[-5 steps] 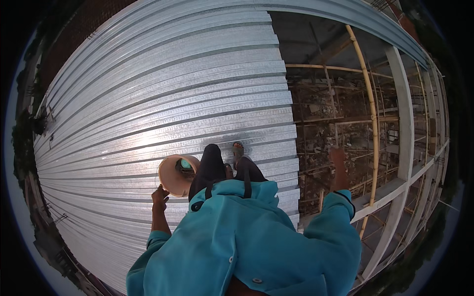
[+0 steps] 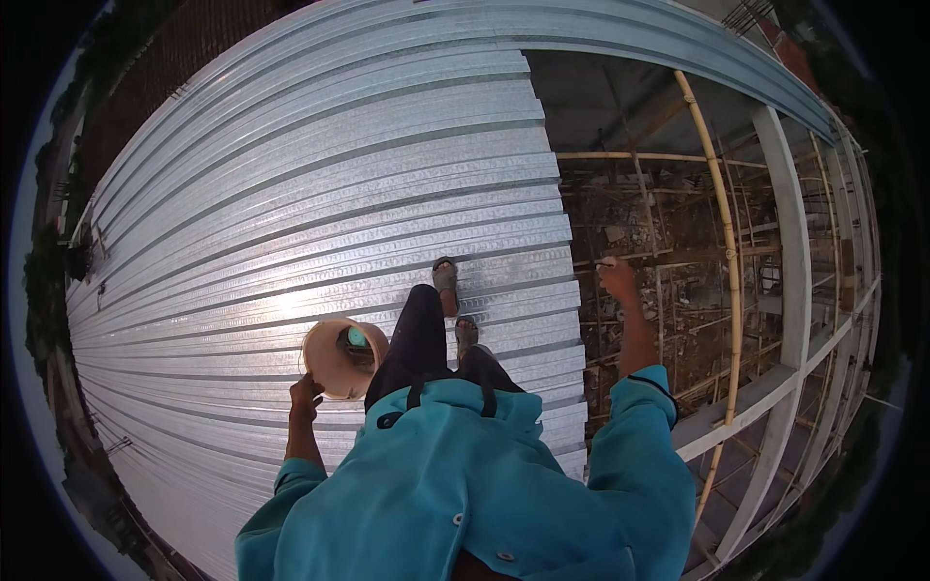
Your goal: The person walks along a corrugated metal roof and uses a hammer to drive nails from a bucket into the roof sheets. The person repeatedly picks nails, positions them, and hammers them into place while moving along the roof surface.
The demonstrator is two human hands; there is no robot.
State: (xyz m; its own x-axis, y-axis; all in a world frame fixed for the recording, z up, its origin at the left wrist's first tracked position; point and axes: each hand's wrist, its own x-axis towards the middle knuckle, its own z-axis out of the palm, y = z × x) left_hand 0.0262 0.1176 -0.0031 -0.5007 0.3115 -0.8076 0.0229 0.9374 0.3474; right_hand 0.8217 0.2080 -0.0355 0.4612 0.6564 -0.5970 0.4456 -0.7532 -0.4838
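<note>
My left hand point(image 2: 305, 395) grips a peach-coloured bucket point(image 2: 323, 365) by its rim or handle; which of these is hidden by the fingers. The bucket is tilted beside my left leg, with a turquoise round thing point(image 2: 357, 337) and dark items inside that I cannot make out. Out to the right, past the edge of the metal decking, my right hand point(image 2: 618, 279) hangs in the air with its fingers curled together. A small pale spot shows at its fingertips, too small to name.
Ribbed metal decking sheets point(image 2: 426, 194) lie under my sandalled feet point(image 2: 446, 276). Their stepped edge ends to my right at a deep opening, with bamboo poles point(image 2: 725, 208), rubble point(image 2: 630, 218) and concrete beams point(image 2: 796, 252) there. More metal sheeting point(image 2: 668, 63) crosses the far side.
One foot has stepped forward on the decking. My right hand has swung forward and slightly left; the bucket and my left hand have shifted slightly left and lower in view.
</note>
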